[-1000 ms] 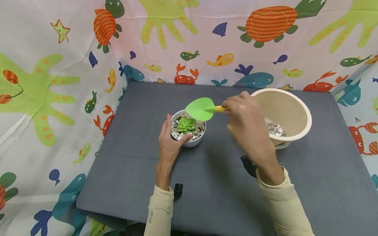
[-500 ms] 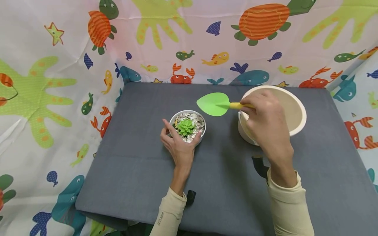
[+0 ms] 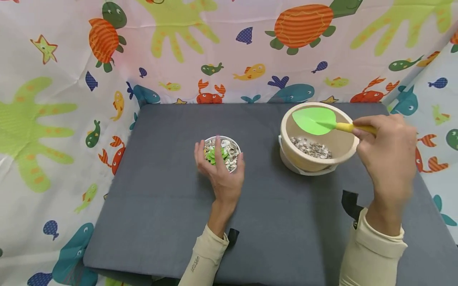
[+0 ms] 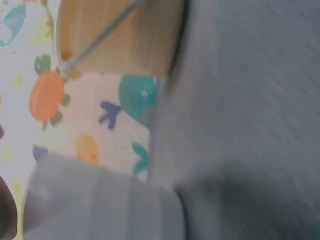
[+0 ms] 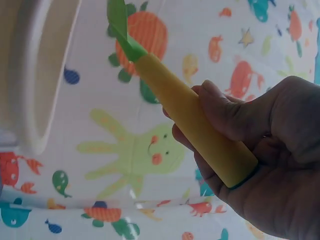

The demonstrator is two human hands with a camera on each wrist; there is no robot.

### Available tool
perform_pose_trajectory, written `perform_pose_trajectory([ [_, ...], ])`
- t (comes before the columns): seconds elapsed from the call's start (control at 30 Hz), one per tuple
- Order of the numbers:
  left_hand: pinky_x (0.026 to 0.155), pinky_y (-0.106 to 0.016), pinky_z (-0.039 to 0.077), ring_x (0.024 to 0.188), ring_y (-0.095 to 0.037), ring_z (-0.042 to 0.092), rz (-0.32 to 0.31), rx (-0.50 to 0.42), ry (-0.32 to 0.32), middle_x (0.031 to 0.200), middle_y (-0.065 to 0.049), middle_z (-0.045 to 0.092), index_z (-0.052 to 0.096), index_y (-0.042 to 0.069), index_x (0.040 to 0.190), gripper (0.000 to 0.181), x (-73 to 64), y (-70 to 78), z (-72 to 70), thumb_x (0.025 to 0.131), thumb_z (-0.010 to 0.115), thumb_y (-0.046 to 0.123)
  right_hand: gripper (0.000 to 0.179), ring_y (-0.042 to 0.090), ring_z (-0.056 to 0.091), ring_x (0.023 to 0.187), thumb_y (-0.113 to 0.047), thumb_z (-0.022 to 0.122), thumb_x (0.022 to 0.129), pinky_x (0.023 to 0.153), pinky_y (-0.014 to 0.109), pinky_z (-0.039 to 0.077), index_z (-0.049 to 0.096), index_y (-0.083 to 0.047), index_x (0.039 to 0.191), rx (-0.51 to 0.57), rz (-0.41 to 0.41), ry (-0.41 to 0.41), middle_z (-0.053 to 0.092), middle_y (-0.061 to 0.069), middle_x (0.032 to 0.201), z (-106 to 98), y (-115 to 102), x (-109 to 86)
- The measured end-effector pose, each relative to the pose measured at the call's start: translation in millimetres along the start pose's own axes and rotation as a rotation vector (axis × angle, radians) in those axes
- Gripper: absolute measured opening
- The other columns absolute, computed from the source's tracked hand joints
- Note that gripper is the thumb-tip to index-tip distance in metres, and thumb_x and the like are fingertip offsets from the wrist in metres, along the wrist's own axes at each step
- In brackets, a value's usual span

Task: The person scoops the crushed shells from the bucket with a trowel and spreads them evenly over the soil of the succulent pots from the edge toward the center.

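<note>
My right hand (image 3: 388, 159) grips the yellow handle of a toy trowel (image 3: 315, 121), with the handle's end against the palm in the right wrist view. The trowel's green blade hangs over a beige bucket (image 3: 286, 147), whose bottom holds pale grey-white chips (image 3: 310, 147). My left hand (image 3: 225, 174) spreads over a small white pot (image 4: 105, 205), the thumb at its right side. One long finger crosses above a green succulent (image 3: 223, 154) that sits among similar chips. Whether the fingertips touch the rim cannot be told; the left wrist view is blurred.
Both pot and bucket stand on a grey cloth-covered table (image 3: 171, 167). A curtain (image 3: 222, 35) printed with sea animals hangs behind and at the sides. The bucket's handle hangs down along its front.
My right hand has carried the trowel rightward from above the pot to above the bucket. My left hand has shifted from the pot's near-left side to over its top. The head view has shifted slightly.
</note>
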State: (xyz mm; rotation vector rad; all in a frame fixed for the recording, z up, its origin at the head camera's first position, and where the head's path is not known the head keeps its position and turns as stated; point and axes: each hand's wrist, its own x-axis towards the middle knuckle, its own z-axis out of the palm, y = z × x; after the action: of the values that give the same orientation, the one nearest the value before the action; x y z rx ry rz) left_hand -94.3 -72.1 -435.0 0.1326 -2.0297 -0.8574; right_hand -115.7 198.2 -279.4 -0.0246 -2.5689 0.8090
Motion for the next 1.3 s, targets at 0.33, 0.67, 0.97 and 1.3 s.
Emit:
perform_pose_trajectory([
  [0.33, 0.125, -0.05, 0.039, 0.155, -0.034, 0.04, 0.181, -0.238, -0.569, 0.161, -0.018, 0.045, 0.054, 0.007, 0.152, 0.064, 17.6, 36.0, 27.6, 0.097, 0.075, 0.032, 0.023, 0.046, 0.046, 0.098, 0.011, 0.065, 0.092, 0.082, 0.051, 0.041, 0.071, 0.019, 0.112, -0.163, 0.039, -0.205, 0.066, 0.041, 0.105, 24.2, 37.0, 26.7],
  [0.67, 0.114, -0.044, 0.052, 0.152, -0.032, 0.046, 0.151, -0.159, -0.903, 0.176, -0.015, 0.018, 0.032, 0.011, 0.165, 0.079, 24.6, 51.5, 47.8, 0.102, 0.066, 0.045, 0.021, 0.049, 0.053, 0.085, 0.014, 0.055, 0.083, 0.085, 0.064, 0.044, 0.074, 0.016, 0.093, -0.366, -0.109, -0.263, 0.068, 0.036, 0.084, 57.3, 52.4, 32.6],
  [0.97, 0.111, -0.039, 0.054, 0.147, -0.032, 0.052, 0.193, -0.209, -0.898, 0.171, -0.018, 0.03, 0.052, 0.009, 0.154, 0.064, 16.0, 56.0, 58.5, 0.101, 0.069, 0.04, 0.018, 0.051, 0.059, 0.083, 0.012, 0.054, 0.081, 0.077, 0.062, 0.045, 0.071, 0.012, 0.085, -0.494, -0.164, -0.328, 0.067, 0.034, 0.079, 74.8, 61.1, 33.4],
  [1.3, 0.112, -0.041, 0.053, 0.148, -0.031, 0.052, 0.171, -0.244, -0.852, 0.169, -0.016, 0.037, 0.06, 0.012, 0.149, 0.057, 16.5, 58.2, 61.9, 0.099, 0.072, 0.037, 0.017, 0.052, 0.058, 0.076, 0.013, 0.057, 0.074, 0.071, 0.062, 0.042, 0.07, 0.005, 0.067, -0.267, -0.179, -0.243, 0.065, 0.025, 0.067, 81.2, 71.5, 34.8],
])
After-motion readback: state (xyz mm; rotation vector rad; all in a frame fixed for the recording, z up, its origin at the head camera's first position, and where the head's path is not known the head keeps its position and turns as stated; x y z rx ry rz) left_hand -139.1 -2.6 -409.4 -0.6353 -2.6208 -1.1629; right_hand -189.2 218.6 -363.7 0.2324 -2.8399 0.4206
